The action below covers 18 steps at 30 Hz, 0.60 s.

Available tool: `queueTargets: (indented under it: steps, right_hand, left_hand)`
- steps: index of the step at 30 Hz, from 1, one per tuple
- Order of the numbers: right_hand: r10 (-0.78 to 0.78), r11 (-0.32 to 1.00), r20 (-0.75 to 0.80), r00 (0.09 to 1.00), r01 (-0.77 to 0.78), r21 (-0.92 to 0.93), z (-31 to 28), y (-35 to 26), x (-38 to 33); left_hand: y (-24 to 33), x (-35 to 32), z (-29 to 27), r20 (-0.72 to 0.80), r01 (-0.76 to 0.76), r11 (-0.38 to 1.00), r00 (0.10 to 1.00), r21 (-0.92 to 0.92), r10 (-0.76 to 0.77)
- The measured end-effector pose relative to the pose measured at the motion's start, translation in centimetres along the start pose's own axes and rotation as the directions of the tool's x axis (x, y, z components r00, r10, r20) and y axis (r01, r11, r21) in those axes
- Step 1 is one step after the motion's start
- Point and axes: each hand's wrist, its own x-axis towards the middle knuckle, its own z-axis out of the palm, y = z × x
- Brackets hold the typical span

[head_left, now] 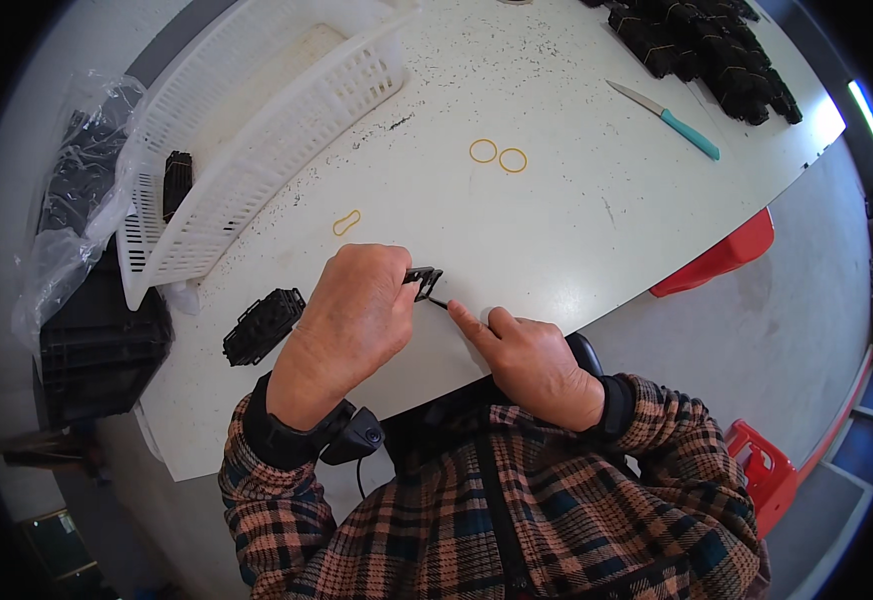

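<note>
My left hand is closed round a small black plastic frame with openings in it, just above the table. Its fingertips are mostly hidden behind the back of the hand. My right hand is closed on a thin dark tool, index finger stretched along it. Only the tool's front end shows, meeting the near edge of the frame; its kind I cannot make out. Beside my left wrist, a stack of black plastic parts lies on the white table.
A white perforated basket stands at left, with a black bundle inside. Yellow rubber bands and a teal-handled knife lie farther back. Banded black bundles are piled far right. Red stools stand beyond the right edge.
</note>
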Motion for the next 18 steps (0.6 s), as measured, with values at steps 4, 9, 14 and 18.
queueTargets:
  steps: [4, 9, 14, 18]
  right_hand:
    - [-0.004, 0.999, -0.011, 1.000, 0.004, -0.038, 0.4, -0.2, -0.3]
    - [0.001, 0.989, -0.046, 0.999, -0.007, -0.146, 1.2, -0.4, -0.4]
    - [0.003, 0.999, -0.057, 0.998, 0.000, 0.051, 0.1, 0.9, -0.2]
    - [0.068, 0.991, -0.068, 0.995, -0.060, 0.117, -0.1, 1.0, -0.2]
  left_hand:
    - [-0.1, 0.0, 0.2, -0.014, -0.036, 0.999, 0.999, 0.014, 0.037]
    - [0.3, 0.3, -0.3, 0.032, -0.018, 1.000, 0.999, 0.022, 0.017]
    - [-0.1, -0.2, 0.0, -0.010, -0.039, 0.999, 0.999, 0.000, 0.039]
    - [0.0, -0.5, 0.3, -0.022, -0.016, 1.000, 1.000, -0.007, 0.016]
